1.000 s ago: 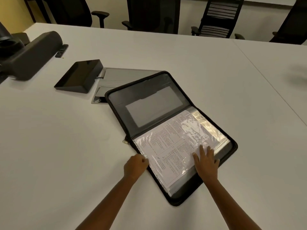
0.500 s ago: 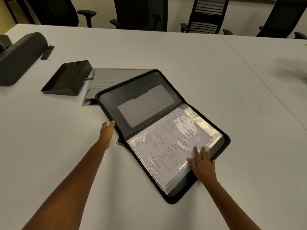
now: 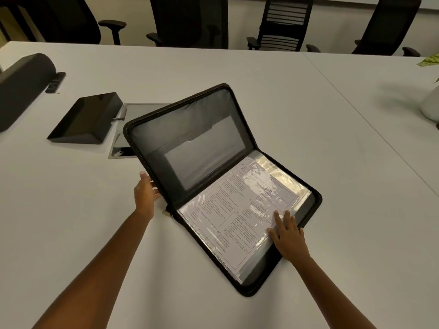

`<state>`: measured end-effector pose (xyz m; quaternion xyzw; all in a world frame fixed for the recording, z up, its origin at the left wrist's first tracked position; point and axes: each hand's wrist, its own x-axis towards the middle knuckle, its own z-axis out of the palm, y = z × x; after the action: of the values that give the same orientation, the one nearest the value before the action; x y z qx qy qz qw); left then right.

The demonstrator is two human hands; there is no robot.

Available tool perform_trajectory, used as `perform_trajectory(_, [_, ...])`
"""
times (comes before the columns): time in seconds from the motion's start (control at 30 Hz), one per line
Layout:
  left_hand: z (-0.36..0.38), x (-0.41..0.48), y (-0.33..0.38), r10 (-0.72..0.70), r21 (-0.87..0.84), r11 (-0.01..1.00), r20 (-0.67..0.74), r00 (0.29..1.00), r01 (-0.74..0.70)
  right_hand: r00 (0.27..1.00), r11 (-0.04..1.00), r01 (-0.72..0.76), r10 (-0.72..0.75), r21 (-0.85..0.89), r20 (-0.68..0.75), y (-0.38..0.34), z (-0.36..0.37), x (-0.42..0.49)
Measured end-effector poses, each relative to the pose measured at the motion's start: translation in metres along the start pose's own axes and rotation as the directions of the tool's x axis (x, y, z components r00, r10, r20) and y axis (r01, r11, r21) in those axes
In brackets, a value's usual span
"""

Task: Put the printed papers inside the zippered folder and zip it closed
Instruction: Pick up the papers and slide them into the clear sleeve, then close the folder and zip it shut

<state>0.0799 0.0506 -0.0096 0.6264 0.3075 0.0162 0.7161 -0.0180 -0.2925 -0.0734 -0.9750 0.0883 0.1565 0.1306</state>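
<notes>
A black zippered folder [image 3: 190, 129] lies open on the white table, its far cover tilted up off the surface. Printed papers [image 3: 237, 214] sit in a clear plastic sleeve on its near half. My left hand [image 3: 146, 192] grips the left edge of the raised cover, fingers behind it. My right hand [image 3: 286, 235] rests flat, fingers spread, on the near right corner of the papers. A small metal zipper pull [image 3: 167, 213] shows at the spine, near my left wrist.
A black wedge-shaped device [image 3: 86, 119] and a grey floor-box lid [image 3: 133, 115] sit left of the folder. A dark cylindrical object [image 3: 21, 84] lies at far left. A white plant pot [image 3: 431, 104] stands at the right edge. Office chairs [image 3: 190, 20] line the far side.
My left hand went from the folder's near left corner up to the far cover's edge, and that cover has lifted off the table. My right hand stays on the papers.
</notes>
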Motion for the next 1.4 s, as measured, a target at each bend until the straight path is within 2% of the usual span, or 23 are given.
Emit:
perform_trajectory(0.1, [0.001,-0.009,-0.001,0.16,0.148,0.976,0.017,0.987,-0.16,0.999,0.999,-0.028,0.026,0.034,0.033,0.001,-0.004,0.002])
perform_trajectory(0.17, [0.001,-0.016,-0.004,0.311,0.264,0.911,0.06,0.948,-0.316,0.995,0.989,-0.091,0.087,0.117,0.04,-0.002,-0.01,0.003])
perform_trajectory(0.23, [0.001,-0.023,-0.009,0.441,0.36,0.821,0.094,0.893,-0.443,0.995,0.975,-0.087,0.093,0.206,-0.02,-0.012,-0.02,0.002])
perform_trajectory(0.3, [0.003,-0.035,-0.015,0.527,0.431,0.729,0.141,0.838,-0.531,0.986,0.899,-0.01,0.081,0.438,-0.143,-0.025,-0.033,-0.002])
perform_trajectory(0.37, [0.002,-0.046,-0.024,0.591,0.451,0.645,0.218,0.777,-0.617,0.968,0.715,0.026,0.157,0.698,-0.197,-0.04,-0.05,-0.007])
perform_trajectory(0.43, [-0.001,-0.057,-0.031,0.625,0.465,0.538,0.34,0.703,-0.703,0.967,0.468,0.017,0.218,0.883,-0.134,-0.05,-0.068,-0.008])
perform_trajectory(0.5, [-0.005,-0.063,-0.038,0.637,0.456,0.37,0.51,0.578,-0.809,0.971,0.177,0.014,0.231,0.984,-0.056,-0.054,-0.084,-0.006])
perform_trajectory(0.53, [-0.006,-0.065,-0.038,0.61,0.439,0.282,0.604,0.512,-0.853,0.971,0.064,0.019,0.235,0.998,-0.033,-0.054,-0.093,-0.005])
perform_trajectory(0.6, [-0.006,-0.068,-0.038,0.495,0.381,0.117,0.778,0.387,-0.917,0.97,-0.113,0.034,0.243,0.993,-0.006,-0.053,-0.109,-0.005])
perform_trajectory(0.7, [-0.001,-0.066,-0.042,0.284,0.242,-0.247,0.944,0.169,-0.938,0.963,-0.304,0.011,0.259,0.953,0.072,-0.038,-0.12,-0.007])
perform_trajectory(0.73, [0.0,-0.067,-0.044,0.238,0.201,-0.316,0.963,0.127,-0.927,0.962,-0.348,-0.014,0.251,0.937,0.108,-0.031,-0.119,-0.009])
perform_trajectory(0.77, [0.002,-0.068,-0.046,0.212,0.182,-0.337,0.971,0.114,-0.924,0.954,-0.367,-0.05,0.257,0.929,0.153,-0.022,-0.114,-0.011])
perform_trajectory(0.8, [0.003,-0.067,-0.047,0.202,0.178,-0.328,0.973,0.115,-0.928,0.942,-0.357,-0.09,0.273,0.93,0.196,-0.014,-0.108,-0.014])
perform_trajectory(0.9, [0.005,-0.065,-0.052,0.187,0.199,-0.222,0.969,0.159,-0.954,0.894,-0.235,-0.224,0.338,0.946,0.295,0.003,-0.086,-0.019])
perform_trajectory(0.97, [0.009,-0.062,-0.054,0.2,0.266,-0.175,0.952,0.23,-0.948,0.866,-0.222,-0.278,0.364,0.935,0.344,0.007,-0.075,-0.021])
perform_trajectory(1.03, [0.016,-0.057,-0.056,0.246,0.34,-0.184,0.924,0.292,-0.922,0.839,-0.178,-0.313,0.408,0.933,0.359,0.009,-0.067,-0.022])
perform_trajectory(1.1, [0.023,-0.051,-0.057,0.244,0.453,-0.14,0.878,0.413,-0.881,0.809,-0.089,-0.344,0.476,0.935,0.343,0.009,-0.059,-0.023])
perform_trajectory(1.17, [0.028,-0.043,-0.061,0.172,0.566,-0.081,0.819,0.548,-0.82,0.788,0.058,-0.371,0.548,0.927,0.281,0.007,-0.052,-0.024])
perform_trajectory(1.23, [0.035,-0.039,-0.063,0.09,0.657,-0.025,0.752,0.653,-0.753,0.796,0.197,-0.378,0.568,0.905,0.209,0.003,-0.045,-0.026])
perform_trajectory(1.33, [0.044,-0.037,-0.062,-0.006,0.729,0.163,0.674,0.739,-0.664,0.807,0.262,-0.384,0.56,0.885,0.184,-0.005,-0.037,-0.028])
perform_trajectory(1.4, [0.049,-0.037,-0.061,-0.016,0.749,0.297,0.624,0.781,-0.592,0.795,0.24,-0.408,0.569,0.881,0.213,-0.01,-0.033,-0.029])
